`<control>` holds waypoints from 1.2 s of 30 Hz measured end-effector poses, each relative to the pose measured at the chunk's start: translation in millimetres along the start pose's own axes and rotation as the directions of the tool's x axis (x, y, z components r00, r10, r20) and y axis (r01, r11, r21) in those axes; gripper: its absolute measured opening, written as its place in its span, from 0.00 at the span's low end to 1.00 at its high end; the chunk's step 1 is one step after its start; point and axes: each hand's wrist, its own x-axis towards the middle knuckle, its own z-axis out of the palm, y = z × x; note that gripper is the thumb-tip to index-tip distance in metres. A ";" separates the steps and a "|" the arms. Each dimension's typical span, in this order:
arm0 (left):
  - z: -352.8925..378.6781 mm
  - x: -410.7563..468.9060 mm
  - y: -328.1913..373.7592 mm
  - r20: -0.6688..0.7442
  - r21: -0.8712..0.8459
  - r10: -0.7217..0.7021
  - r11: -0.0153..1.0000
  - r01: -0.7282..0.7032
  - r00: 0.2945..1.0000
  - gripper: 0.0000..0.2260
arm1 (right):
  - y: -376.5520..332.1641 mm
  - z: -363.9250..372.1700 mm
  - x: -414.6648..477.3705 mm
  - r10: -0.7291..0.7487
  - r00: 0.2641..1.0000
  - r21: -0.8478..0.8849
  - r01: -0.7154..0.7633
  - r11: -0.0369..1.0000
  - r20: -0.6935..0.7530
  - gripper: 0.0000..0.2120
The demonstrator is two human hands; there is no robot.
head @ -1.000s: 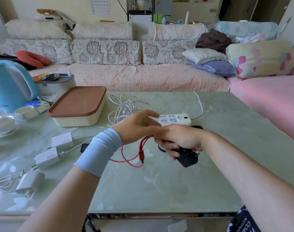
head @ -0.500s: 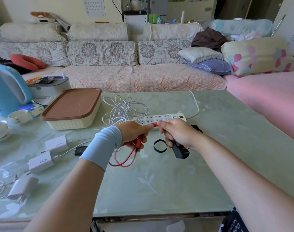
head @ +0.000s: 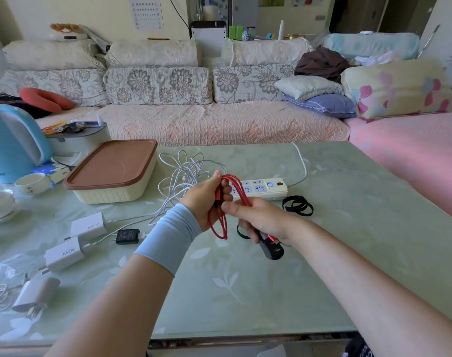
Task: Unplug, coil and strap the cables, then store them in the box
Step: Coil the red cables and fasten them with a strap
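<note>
Clutching the red cable (head: 218, 197) in the left grip (head: 206, 199), thumb and fingers curled round a bundle of long loops hanging below the palm, just above the table (head: 245, 292). Pinching the same cable a little farther along with the right grip (head: 261, 220), lower fingers wrapped round the black plug (head: 270, 249) at its end. Possibly also trapping a thin black band (head: 241, 231) under that palm, though hard to tell. Seems near the end of coiling, with strapping not yet done.

Handles as a light, limp, slightly springy cord. Likely to slump and fan open on release, so best held at the neck of the bundle, across all the loops at once, with the plug end supported against the drag of its own weight. Calls for a strap cinched round the middle before letting go.

Just beyond both grips, on the table: a power strip (head: 261, 188) with nothing visibly plugged in, black straps (head: 297, 205) just beside it to the right, and a tangle of white cable (head: 186, 173) to its left. Farther left, the box (head: 111, 173), brown lid on. Nearer the front edge, white chargers (head: 89, 225) and a small black adapter (head: 128, 236), well apart from the red cable.
</note>
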 end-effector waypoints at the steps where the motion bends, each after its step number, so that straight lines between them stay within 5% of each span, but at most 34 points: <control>1: 1.4 -0.8 -0.2 0.000 0.016 0.018 1.000 -0.018 1.000 0.18 | -2.6 3.5 -1.7 0.004 0.999 -0.027 -0.003 1.000 0.037 0.21; 15: 10.8 -14.7 2.8 0.281 -0.265 0.003 0.961 0.075 0.960 0.21 | -4.9 9.5 -5.4 0.095 0.976 0.040 -0.104 0.994 0.195 0.05; 19: 8.3 -6.8 2.4 0.239 -0.424 0.024 0.902 0.081 0.971 0.15 | -1.2 10.0 -1.6 0.092 0.984 0.055 -0.101 0.993 0.152 0.05; 26: 8.5 1.0 8.8 0.106 -0.479 0.053 0.878 0.004 0.993 0.17 | -2.9 18.5 -3.7 -0.049 0.999 -0.212 0.048 0.976 0.002 0.15; 29: 9.9 -2.5 8.1 0.125 -0.385 0.072 0.923 -0.019 0.990 0.18 | -1.8 11.2 -4.0 -0.030 1.000 -0.208 0.029 0.978 -0.003 0.18; 33: -5.3 -3.9 4.8 0.187 0.223 0.025 0.973 -0.067 0.982 0.25 | 0.6 1.1 -7.0 -0.014 1.000 -0.074 0.014 0.997 0.010 0.20; 36: -11.6 -6.0 -7.8 0.262 0.411 -0.111 0.912 -0.007 0.959 0.25 | 2.9 -3.1 -6.9 -0.021 0.999 0.086 0.017 0.996 0.045 0.18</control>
